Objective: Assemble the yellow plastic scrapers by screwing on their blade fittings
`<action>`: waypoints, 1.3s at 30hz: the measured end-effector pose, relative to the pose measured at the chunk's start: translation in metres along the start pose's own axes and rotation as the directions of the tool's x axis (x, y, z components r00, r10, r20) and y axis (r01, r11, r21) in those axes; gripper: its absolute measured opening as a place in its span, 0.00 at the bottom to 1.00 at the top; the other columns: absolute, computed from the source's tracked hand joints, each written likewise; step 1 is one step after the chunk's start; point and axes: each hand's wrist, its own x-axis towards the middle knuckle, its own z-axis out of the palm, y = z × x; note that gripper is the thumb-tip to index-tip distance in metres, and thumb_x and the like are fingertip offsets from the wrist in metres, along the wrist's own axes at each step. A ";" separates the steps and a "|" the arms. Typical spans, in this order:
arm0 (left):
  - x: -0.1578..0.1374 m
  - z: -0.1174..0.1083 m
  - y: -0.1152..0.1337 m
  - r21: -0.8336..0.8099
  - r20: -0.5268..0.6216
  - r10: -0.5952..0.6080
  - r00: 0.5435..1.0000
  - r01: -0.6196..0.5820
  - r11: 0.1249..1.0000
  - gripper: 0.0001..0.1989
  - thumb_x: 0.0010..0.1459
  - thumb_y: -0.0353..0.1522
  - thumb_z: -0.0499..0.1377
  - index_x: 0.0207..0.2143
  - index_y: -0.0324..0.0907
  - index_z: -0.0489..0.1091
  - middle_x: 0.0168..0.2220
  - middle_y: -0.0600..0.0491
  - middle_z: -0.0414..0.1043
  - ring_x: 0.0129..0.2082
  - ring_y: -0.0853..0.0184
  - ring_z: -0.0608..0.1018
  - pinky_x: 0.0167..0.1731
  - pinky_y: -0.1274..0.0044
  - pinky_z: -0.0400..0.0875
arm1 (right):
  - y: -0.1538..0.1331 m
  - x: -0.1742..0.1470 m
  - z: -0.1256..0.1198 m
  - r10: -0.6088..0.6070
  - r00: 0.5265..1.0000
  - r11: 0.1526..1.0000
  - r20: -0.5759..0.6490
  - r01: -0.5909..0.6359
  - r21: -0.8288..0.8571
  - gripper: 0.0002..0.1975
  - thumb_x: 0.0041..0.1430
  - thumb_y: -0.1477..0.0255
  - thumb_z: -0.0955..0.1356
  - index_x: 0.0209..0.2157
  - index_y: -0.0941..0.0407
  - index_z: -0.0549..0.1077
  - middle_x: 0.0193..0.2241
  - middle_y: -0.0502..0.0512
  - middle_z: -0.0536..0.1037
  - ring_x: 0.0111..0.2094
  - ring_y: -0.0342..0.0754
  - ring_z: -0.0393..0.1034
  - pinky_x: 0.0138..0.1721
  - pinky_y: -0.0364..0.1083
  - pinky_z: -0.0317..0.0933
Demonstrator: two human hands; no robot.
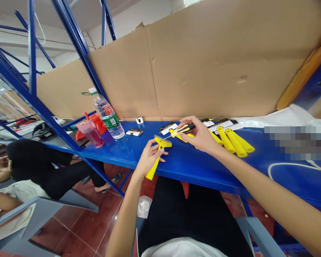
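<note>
My left hand (149,157) is closed round a yellow scraper (153,170), its wide head up and its handle slanting down over the table's front edge. In my right hand (199,135) is a screwdriver (178,132) with a cream and black handle. Its thin shaft points left and down, and the tip meets or nearly meets the scraper's head; I cannot tell exactly. Beyond and beside my right hand lie several more yellow scrapers (234,142), handles toward me. Black and white packets (168,127) rest behind them, partly hidden by my hand.
On the blue table (117,151) stand a water bottle (111,119) and a cup of red drink (92,134). A small packet (134,132) and a white device (139,120) lie nearby. A cardboard sheet (203,64) backs the table. A white cable (286,165) curves at right. Another person sits at left.
</note>
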 end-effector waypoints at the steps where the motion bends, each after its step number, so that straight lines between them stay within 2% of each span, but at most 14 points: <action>1: 0.000 0.000 0.000 0.000 0.003 0.001 1.000 -0.001 1.000 0.36 0.60 0.47 0.77 0.60 0.44 0.63 0.56 0.38 0.83 0.46 0.54 0.90 0.32 0.74 0.85 | 0.000 0.000 0.000 0.004 1.000 1.000 0.000 -0.004 0.010 0.22 0.59 0.61 0.81 0.50 0.47 0.75 0.47 0.56 0.87 0.42 0.56 0.85 0.43 0.57 0.80; 5: 0.000 -0.001 0.000 -0.003 0.024 0.000 1.000 0.000 1.000 0.36 0.60 0.47 0.77 0.60 0.44 0.63 0.55 0.39 0.84 0.46 0.53 0.90 0.32 0.74 0.85 | -0.003 0.000 -0.001 0.133 0.991 0.991 -0.020 -0.134 -0.014 0.18 0.63 0.54 0.80 0.45 0.49 0.79 0.44 0.56 0.87 0.24 0.49 0.79 0.26 0.53 0.75; 7: 0.000 -0.001 0.000 0.001 0.027 -0.005 1.000 0.005 1.000 0.36 0.60 0.46 0.77 0.60 0.44 0.64 0.56 0.38 0.84 0.46 0.53 0.90 0.32 0.73 0.85 | -0.004 0.000 -0.002 0.120 0.993 0.993 -0.021 -0.120 -0.002 0.19 0.62 0.52 0.80 0.45 0.49 0.81 0.46 0.57 0.88 0.24 0.49 0.79 0.27 0.53 0.76; 10: 0.000 -0.001 0.001 0.003 0.014 -0.009 1.000 0.009 1.000 0.35 0.60 0.45 0.77 0.59 0.44 0.64 0.57 0.37 0.84 0.46 0.53 0.90 0.33 0.73 0.85 | -0.007 -0.001 -0.002 0.097 0.995 0.995 0.024 -0.097 0.030 0.22 0.62 0.53 0.80 0.52 0.48 0.81 0.47 0.57 0.89 0.28 0.51 0.82 0.32 0.55 0.80; 15: 0.000 -0.001 -0.001 -0.009 0.003 -0.012 1.000 0.012 1.000 0.34 0.60 0.44 0.77 0.58 0.43 0.64 0.57 0.36 0.83 0.45 0.53 0.90 0.32 0.73 0.85 | -0.007 -0.002 -0.001 0.177 0.984 0.984 0.018 -0.178 0.014 0.26 0.65 0.53 0.78 0.59 0.47 0.78 0.46 0.57 0.89 0.20 0.48 0.76 0.22 0.52 0.72; 17: 0.000 -0.001 -0.002 -0.005 -0.007 -0.013 1.000 0.013 1.000 0.34 0.61 0.44 0.77 0.58 0.43 0.64 0.57 0.36 0.83 0.46 0.52 0.90 0.32 0.72 0.85 | -0.004 -0.002 -0.001 0.127 0.992 0.992 0.006 -0.127 -0.010 0.27 0.62 0.55 0.80 0.58 0.47 0.75 0.48 0.57 0.89 0.26 0.50 0.80 0.27 0.52 0.75; 20: 0.000 -0.001 -0.004 -0.009 -0.018 -0.013 1.000 0.013 1.000 0.33 0.62 0.44 0.76 0.58 0.43 0.63 0.56 0.37 0.83 0.48 0.50 0.90 0.32 0.72 0.85 | 0.001 0.000 0.000 0.032 0.999 0.998 0.002 -0.032 -0.061 0.26 0.60 0.60 0.81 0.55 0.48 0.73 0.50 0.59 0.88 0.43 0.58 0.85 0.40 0.56 0.78; 21: 0.001 -0.001 -0.004 -0.012 -0.017 -0.011 1.000 0.011 1.000 0.33 0.62 0.44 0.76 0.58 0.43 0.63 0.56 0.37 0.83 0.48 0.50 0.90 0.32 0.72 0.85 | 0.003 0.000 0.000 0.029 1.000 0.997 0.000 -0.029 -0.070 0.25 0.60 0.60 0.81 0.54 0.48 0.73 0.49 0.59 0.88 0.45 0.59 0.85 0.41 0.56 0.78; 26: 0.001 -0.001 -0.005 -0.020 -0.017 -0.010 1.000 0.009 1.000 0.32 0.63 0.43 0.76 0.57 0.44 0.62 0.56 0.37 0.83 0.47 0.51 0.90 0.31 0.73 0.85 | 0.006 0.000 0.002 0.147 0.989 0.989 0.002 -0.147 0.010 0.20 0.63 0.56 0.79 0.50 0.48 0.74 0.48 0.58 0.87 0.27 0.50 0.79 0.32 0.55 0.76; 27: 0.001 -0.002 -0.005 -0.020 -0.017 -0.010 1.000 0.009 1.000 0.32 0.63 0.43 0.76 0.57 0.44 0.62 0.56 0.37 0.83 0.47 0.51 0.90 0.31 0.73 0.85 | 0.007 0.000 0.002 0.130 0.992 0.991 0.004 -0.130 0.012 0.20 0.63 0.57 0.79 0.50 0.49 0.74 0.48 0.58 0.87 0.28 0.51 0.80 0.33 0.54 0.76; 31: 0.001 -0.002 -0.003 -0.023 -0.015 -0.001 1.000 0.001 1.000 0.35 0.61 0.43 0.77 0.61 0.45 0.63 0.56 0.38 0.83 0.47 0.52 0.90 0.31 0.74 0.85 | 0.006 0.001 0.000 -0.022 1.000 0.995 -0.008 0.021 -0.096 0.18 0.63 0.62 0.79 0.51 0.50 0.77 0.47 0.58 0.89 0.47 0.58 0.84 0.41 0.53 0.75; 32: 0.001 -0.002 -0.002 -0.024 -0.012 0.002 1.000 -0.002 1.000 0.36 0.61 0.43 0.77 0.62 0.45 0.63 0.56 0.38 0.83 0.46 0.53 0.90 0.31 0.74 0.85 | 0.006 0.001 -0.001 -0.026 1.000 0.993 -0.018 0.024 -0.115 0.18 0.63 0.61 0.79 0.51 0.50 0.78 0.47 0.57 0.89 0.47 0.58 0.84 0.40 0.52 0.74; 36: 0.000 -0.002 0.000 -0.024 0.010 0.004 1.000 -0.004 1.000 0.36 0.60 0.42 0.77 0.64 0.43 0.66 0.56 0.38 0.84 0.47 0.52 0.90 0.31 0.74 0.86 | 0.005 0.002 -0.001 0.108 0.991 0.991 -0.084 -0.114 -0.076 0.18 0.63 0.55 0.80 0.46 0.51 0.80 0.48 0.58 0.88 0.28 0.49 0.81 0.29 0.49 0.70; 39: 0.001 -0.002 -0.001 -0.030 0.001 -0.004 1.000 0.004 1.000 0.34 0.60 0.41 0.77 0.62 0.42 0.68 0.55 0.38 0.83 0.47 0.51 0.90 0.31 0.73 0.86 | 0.006 0.002 0.000 0.129 0.988 0.990 -0.086 -0.133 -0.040 0.18 0.62 0.55 0.80 0.46 0.52 0.81 0.49 0.58 0.87 0.26 0.47 0.80 0.28 0.49 0.71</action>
